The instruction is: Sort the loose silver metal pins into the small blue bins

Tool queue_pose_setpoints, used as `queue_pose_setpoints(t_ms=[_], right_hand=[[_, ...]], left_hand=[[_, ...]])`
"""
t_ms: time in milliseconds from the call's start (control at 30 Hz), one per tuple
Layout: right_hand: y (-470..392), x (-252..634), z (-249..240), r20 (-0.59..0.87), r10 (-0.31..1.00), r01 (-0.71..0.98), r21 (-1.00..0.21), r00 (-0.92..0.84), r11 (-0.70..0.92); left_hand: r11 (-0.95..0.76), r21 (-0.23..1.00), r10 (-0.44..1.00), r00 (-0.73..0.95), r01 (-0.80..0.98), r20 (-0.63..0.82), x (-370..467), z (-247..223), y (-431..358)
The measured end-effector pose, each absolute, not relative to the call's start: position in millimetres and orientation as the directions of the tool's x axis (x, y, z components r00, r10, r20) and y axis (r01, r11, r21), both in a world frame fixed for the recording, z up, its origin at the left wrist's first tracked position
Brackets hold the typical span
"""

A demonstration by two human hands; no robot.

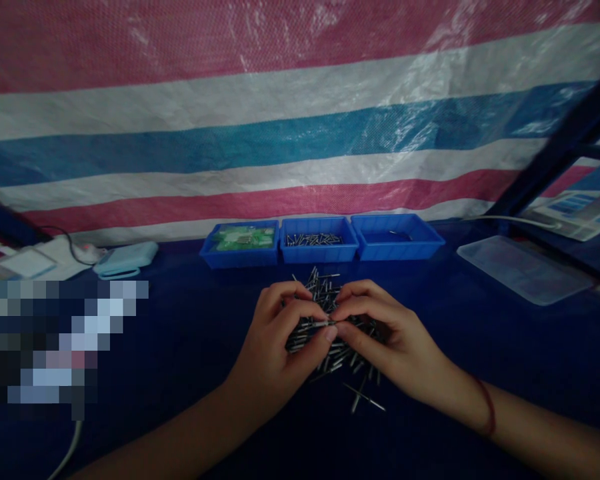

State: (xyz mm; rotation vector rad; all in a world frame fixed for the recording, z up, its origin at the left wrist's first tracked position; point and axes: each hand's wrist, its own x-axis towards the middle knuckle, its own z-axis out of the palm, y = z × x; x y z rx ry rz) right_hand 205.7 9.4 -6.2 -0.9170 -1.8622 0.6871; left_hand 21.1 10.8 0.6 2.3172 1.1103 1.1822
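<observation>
Over a heap of thin metal pins (330, 360) on the dark blue table, my two hands meet fingertip to fingertip. My left hand (285, 333) pinches a slim metal pin (321, 323) between thumb and forefinger. The thumb and forefinger of my right hand (390, 327) close on the right end of the same pin, which they partly hide. A couple of pins (364, 397) lie crossed just in front of the heap. A dark red band circles my right wrist.
Behind the heap stand three blue bins: one with green packets (244, 237), one with metal pins (314, 239), one with a small dark piece (397, 237). A clear plastic lid (525, 270) lies right. A light blue case (127, 258) sits left, near a blurred-out patch. Striped sheeting (300, 147) hangs behind.
</observation>
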Motion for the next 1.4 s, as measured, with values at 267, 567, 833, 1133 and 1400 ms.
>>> queue_pose_setpoints(t_ms=[267,567,833,1133,1400], right_hand=[[35.7,222.1,18.3,0.584,0.784,0.498,-0.626,-0.211,0.6],[116.9,293.8,21.9,0.685,0.728,0.935,-0.24,-0.028,0.262],[86.5,277.5,10.8,0.632,0.753,0.872,-0.251,-0.183,0.421],[60.5,252.3,7.7,0.531,0.74,0.718,-0.311,-0.412,0.622],[52.6,244.3,4.2,0.494,0.719,0.685,-0.294,-0.489,0.667]], left_hand=[[-0.61,0.548,0.789,0.376,0.572,0.486,6.2,8.2,23.4],[-0.566,0.454,0.805,0.342,0.688,0.486,-23.7,4.3,62.5],[-0.506,0.432,0.862,0.433,0.746,0.263,-30.6,-1.9,69.7],[-0.458,0.32,0.889,0.416,0.829,0.194,-32.9,-1.8,68.3],[-0.394,0.403,0.918,0.374,0.826,0.129,-28.8,1.5,63.8]])
